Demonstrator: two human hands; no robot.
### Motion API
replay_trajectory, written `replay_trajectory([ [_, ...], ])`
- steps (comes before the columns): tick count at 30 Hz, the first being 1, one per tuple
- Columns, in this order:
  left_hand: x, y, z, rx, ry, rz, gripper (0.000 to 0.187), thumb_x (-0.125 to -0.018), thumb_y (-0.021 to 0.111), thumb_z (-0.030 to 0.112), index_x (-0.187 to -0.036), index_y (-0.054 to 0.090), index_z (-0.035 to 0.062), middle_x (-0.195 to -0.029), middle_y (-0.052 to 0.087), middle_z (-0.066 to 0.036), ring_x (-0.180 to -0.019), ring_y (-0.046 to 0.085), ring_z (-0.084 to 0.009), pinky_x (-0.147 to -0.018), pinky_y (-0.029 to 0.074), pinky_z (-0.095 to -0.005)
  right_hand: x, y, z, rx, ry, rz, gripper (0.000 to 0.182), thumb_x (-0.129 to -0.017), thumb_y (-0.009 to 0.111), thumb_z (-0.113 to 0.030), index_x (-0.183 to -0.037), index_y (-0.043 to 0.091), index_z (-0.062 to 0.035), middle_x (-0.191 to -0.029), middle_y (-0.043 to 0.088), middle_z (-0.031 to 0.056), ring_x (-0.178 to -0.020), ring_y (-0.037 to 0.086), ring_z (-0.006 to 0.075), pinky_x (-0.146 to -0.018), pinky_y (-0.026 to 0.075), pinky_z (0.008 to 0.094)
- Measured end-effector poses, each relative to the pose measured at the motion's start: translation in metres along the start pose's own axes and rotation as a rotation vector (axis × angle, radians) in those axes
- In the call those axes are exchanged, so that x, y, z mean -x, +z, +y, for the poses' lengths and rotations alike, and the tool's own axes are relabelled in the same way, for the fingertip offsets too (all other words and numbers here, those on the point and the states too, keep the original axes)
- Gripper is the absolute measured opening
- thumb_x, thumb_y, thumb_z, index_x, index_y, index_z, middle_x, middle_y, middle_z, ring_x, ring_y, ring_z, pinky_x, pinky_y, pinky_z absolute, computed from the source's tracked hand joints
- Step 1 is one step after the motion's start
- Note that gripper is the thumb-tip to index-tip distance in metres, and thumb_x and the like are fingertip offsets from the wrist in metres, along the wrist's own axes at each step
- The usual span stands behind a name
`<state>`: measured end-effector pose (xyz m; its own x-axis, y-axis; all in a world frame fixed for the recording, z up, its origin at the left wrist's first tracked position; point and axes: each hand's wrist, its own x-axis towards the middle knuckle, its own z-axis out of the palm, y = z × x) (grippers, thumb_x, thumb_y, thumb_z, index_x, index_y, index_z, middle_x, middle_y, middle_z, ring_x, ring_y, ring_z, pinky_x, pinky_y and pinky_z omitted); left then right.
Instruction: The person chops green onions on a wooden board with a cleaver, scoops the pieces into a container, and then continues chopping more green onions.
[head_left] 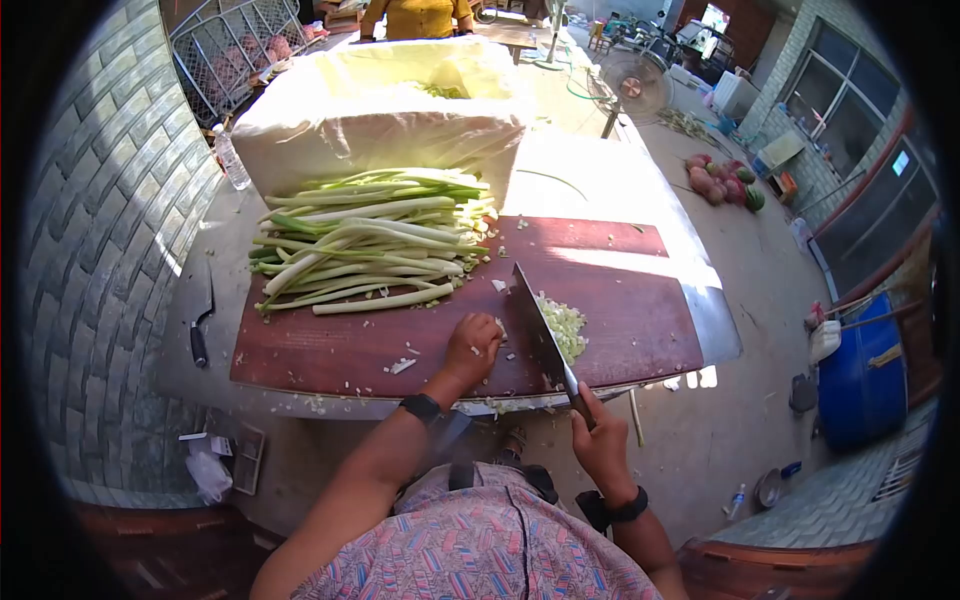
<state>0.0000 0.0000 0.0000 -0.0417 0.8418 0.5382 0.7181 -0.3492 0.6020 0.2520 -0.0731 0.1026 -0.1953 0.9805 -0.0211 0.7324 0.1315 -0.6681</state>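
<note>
My right hand (603, 440) is wrapped round the handle of a large knife (545, 335), whose dark blade stands on the red-brown board (630, 320). A pile of chopped pale green stalk pieces (563, 328) lies just right of the blade. Left of the blade, my left hand (475, 345) rests on the board with its fingers curled; small white bits show at its fingertips, and what it holds, if anything, is hidden. Behind it, long green stalks (365, 235) lie heaped on the board's left half. Loose scraps (402, 366) are scattered near the front edge.
A cloth-lined box (380, 140) stands behind the stalks. A second knife (203, 325) lies on the table's left, near a plastic bottle (231, 158). A person in a yellow top (416, 18) is beyond the box. A fan (632, 88) stands behind right.
</note>
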Motion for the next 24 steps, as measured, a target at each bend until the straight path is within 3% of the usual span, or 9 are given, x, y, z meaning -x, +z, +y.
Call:
replay_trajectory([
  [2,-0.002,-0.001,-0.001,0.022,0.031,0.048,0.008,-0.072,0.064,0.003,-0.077,0.058,0.0052,-0.087,0.059,-0.011,-0.084,0.057,-0.0327,-0.074,0.046,-0.0417,0.002,0.003,0.003,-0.031,-0.220,0.087,0.048,-0.081,0.067,-0.007,-0.128,0.058,-0.0082,-0.089,0.067,0.0235,-0.079,0.069,0.0337,-0.068,0.052,0.0366],
  [17,0.002,0.005,-0.005,-0.017,0.073,0.098,0.011,-0.072,0.064,0.001,-0.080,0.058,0.0033,-0.089,0.061,-0.013,-0.083,0.058,-0.0343,-0.075,0.048,-0.0415,0.031,-0.029,-0.017,0.023,-0.201,-0.060,0.049,-0.079,0.067,-0.003,-0.127,0.058,-0.0077,-0.086,0.066,0.0227,-0.075,0.067,0.0372,-0.064,0.051,0.0374],
  [24,0.004,0.006,-0.006,-0.015,-0.012,0.038,0.010,-0.070,0.062,0.001,-0.080,0.060,0.0043,-0.088,0.057,-0.014,-0.087,0.055,-0.0346,-0.076,0.046,-0.0431,0.000,0.000,-0.021,0.103,-0.186,-0.105,0.049,-0.082,0.065,-0.008,-0.130,0.056,-0.0098,-0.081,0.064,0.0240,-0.073,0.065,0.0399,-0.062,0.050,0.0419],
])
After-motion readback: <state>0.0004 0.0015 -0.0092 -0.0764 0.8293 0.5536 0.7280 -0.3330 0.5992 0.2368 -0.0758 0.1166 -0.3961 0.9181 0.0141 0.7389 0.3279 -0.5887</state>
